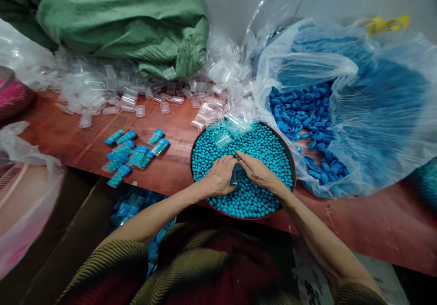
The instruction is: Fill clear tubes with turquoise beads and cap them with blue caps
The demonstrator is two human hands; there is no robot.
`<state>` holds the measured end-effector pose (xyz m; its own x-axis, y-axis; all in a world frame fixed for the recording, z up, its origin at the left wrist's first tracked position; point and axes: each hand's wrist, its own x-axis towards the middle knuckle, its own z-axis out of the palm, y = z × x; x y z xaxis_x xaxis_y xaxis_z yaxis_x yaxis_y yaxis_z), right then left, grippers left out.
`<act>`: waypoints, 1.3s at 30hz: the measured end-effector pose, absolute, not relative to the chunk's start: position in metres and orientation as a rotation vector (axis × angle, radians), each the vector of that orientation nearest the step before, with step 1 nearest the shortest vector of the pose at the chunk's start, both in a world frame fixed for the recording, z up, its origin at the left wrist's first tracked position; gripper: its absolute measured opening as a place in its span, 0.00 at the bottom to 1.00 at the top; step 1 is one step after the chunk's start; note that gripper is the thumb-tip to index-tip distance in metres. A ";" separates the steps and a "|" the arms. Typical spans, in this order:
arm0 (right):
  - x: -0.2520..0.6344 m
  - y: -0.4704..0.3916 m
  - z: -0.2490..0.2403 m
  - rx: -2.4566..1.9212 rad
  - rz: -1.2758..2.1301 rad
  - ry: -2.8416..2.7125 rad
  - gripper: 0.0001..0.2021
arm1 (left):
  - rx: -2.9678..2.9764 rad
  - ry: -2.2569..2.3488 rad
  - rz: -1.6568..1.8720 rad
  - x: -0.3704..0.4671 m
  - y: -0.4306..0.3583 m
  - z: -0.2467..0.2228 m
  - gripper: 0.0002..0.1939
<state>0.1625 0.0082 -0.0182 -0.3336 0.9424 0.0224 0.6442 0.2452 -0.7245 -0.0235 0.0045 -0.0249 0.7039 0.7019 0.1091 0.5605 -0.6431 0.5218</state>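
Observation:
Both hands are over a round basin [294, 159] with a dark red rim, filled with small turquoise beads [252, 200]. My left hand [221, 174] is closed around a small clear plastic case [235, 175], which tilts down among the beads. Beside it, my right hand [257, 172] reaches in with fingers stretched out and held together, their tips meeting the left hand above the case. Whether beads lie under the right fingers is hidden. More clear cases [223, 138] lie on the beads at the basin's far side.
Several bead-filled cases with blue caps [138, 155] lie left on the red table [164, 170]. Empty clear cases [129, 96] are heaped along the back, below a green sack [129, 22]. Right of the basin, a plastic bag [351, 73] spills blue caps [307, 114].

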 end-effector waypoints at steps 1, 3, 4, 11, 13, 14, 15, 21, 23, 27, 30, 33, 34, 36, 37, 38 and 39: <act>0.162 0.006 -0.019 -1.478 0.870 -2.015 0.24 | 2.440 0.999 0.383 -0.022 0.004 -0.021 0.42; 0.160 0.002 -0.020 -1.520 0.886 -1.858 0.26 | 2.410 1.055 0.286 -0.019 0.004 -0.010 0.47; 0.158 -0.001 -0.020 -1.524 0.898 -1.790 0.27 | 2.393 1.074 0.230 -0.018 0.005 -0.005 0.48; 0.146 -0.017 -0.022 -1.550 0.842 -1.912 0.34 | 2.338 1.183 0.323 0.000 -0.002 -0.007 0.40; 0.147 -0.015 -0.019 -1.518 0.821 -1.960 0.31 | 2.372 1.191 0.425 0.003 -0.007 -0.013 0.37; 0.150 -0.014 -0.017 -1.493 0.802 -1.967 0.29 | 2.394 1.195 0.458 0.002 -0.009 -0.014 0.36; 0.152 -0.013 -0.015 -1.472 0.767 -1.957 0.26 | 2.418 1.203 0.485 0.000 -0.010 -0.013 0.36; 0.150 -0.027 -0.007 -1.286 0.352 -2.297 0.15 | 2.508 1.360 0.569 -0.042 -0.002 0.012 0.35; 0.132 -0.037 -0.009 -1.023 0.294 -2.620 0.13 | 2.472 1.439 0.568 -0.058 0.005 0.014 0.35; 0.095 -0.036 -0.020 -0.702 0.209 -2.842 0.18 | 2.339 1.552 0.512 -0.076 0.017 0.008 0.37; 0.091 -0.018 -0.030 -0.622 0.157 -2.914 0.13 | 2.263 1.567 0.460 -0.077 0.024 0.003 0.38; 0.108 0.001 -0.034 -0.656 0.116 -2.939 0.10 | 2.260 1.531 0.418 -0.074 0.029 0.000 0.38; 0.115 0.006 -0.033 -0.705 0.103 -2.926 0.10 | 2.272 1.518 0.400 -0.073 0.030 0.000 0.37; 0.127 0.012 -0.031 -0.821 0.087 -2.885 0.10 | 2.309 1.491 0.348 -0.068 0.028 -0.001 0.36; 0.132 0.014 -0.029 -0.874 0.087 -2.864 0.10 | 2.327 1.472 0.315 -0.065 0.026 -0.001 0.36; 0.137 0.014 -0.026 -0.917 0.093 -2.840 0.10 | 2.341 1.452 0.276 -0.061 0.024 -0.001 0.36; 0.141 0.014 -0.024 -0.951 0.105 -2.807 0.10 | 2.351 1.439 0.236 -0.057 0.022 0.000 0.35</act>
